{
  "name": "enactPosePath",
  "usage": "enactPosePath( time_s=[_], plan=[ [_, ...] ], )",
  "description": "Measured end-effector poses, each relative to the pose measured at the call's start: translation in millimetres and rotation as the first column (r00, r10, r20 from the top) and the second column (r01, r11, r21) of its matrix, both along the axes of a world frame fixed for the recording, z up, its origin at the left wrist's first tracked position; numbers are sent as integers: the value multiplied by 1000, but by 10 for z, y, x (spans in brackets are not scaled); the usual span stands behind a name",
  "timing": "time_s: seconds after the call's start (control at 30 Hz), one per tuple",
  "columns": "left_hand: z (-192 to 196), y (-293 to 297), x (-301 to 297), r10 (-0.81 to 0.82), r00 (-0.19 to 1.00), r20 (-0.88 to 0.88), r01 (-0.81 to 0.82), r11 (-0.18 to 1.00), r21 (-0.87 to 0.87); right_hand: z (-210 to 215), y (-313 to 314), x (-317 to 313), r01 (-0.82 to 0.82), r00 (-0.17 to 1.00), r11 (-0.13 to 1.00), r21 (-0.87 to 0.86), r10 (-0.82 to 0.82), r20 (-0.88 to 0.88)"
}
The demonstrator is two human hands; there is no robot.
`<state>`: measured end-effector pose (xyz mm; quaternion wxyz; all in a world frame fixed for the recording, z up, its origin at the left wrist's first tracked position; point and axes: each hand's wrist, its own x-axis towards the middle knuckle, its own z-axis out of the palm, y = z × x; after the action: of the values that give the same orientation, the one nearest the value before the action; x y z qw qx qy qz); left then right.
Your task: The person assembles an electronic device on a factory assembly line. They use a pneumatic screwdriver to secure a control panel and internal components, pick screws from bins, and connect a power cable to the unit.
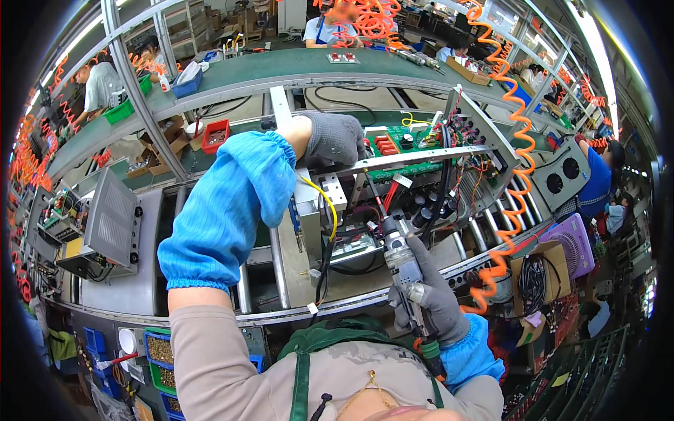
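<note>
I see my right hand [432, 291] in a grey glove, fingers wrapped tight around a grey power screwdriver [401, 263]. The tool leans up and to the left, and its thin tip points down into the open metal box [393, 189] on the workbench in front of me. An orange curly hose [509, 161] hangs down on the right side of the box.

My left hand [333, 139], also in a grey glove, rests on the top edge of the box, near a silver bar [421, 158] that runs across it. I think the fingers are curled over the edge, but the back of the glove hides them, so I cannot tell how they grip. A blue sleeve cover [228, 207] is on that arm.

Inside the box sit a green board [407, 151] with red parts, black wires, and a yellow wire [324, 200]. On my left stands a grey box with slots [112, 228]. Other people work at the far green bench [281, 67].
</note>
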<state>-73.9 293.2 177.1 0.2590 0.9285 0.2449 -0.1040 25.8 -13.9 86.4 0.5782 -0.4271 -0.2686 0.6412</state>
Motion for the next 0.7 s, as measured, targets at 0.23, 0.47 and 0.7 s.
enactPosePath(
  time_s=[0.23, 0.47, 0.7],
  plan=[
    [-111, 78, 10, -8, 995, 95, 15, 997, -72, 62, 6, -37, 12, 999, 998, -55, -9, 50],
    [-164, 71, -51, 32, 964, 264, -36, 999, 12, -77, -334, 430, -163, 786, 985, -60, 167, 595],
    [-242, 91, -40, 210, 872, 441, -143, 973, -181, -811, -1037, 1850, -124, 61, 673, -729, 738, 672]
  ],
)
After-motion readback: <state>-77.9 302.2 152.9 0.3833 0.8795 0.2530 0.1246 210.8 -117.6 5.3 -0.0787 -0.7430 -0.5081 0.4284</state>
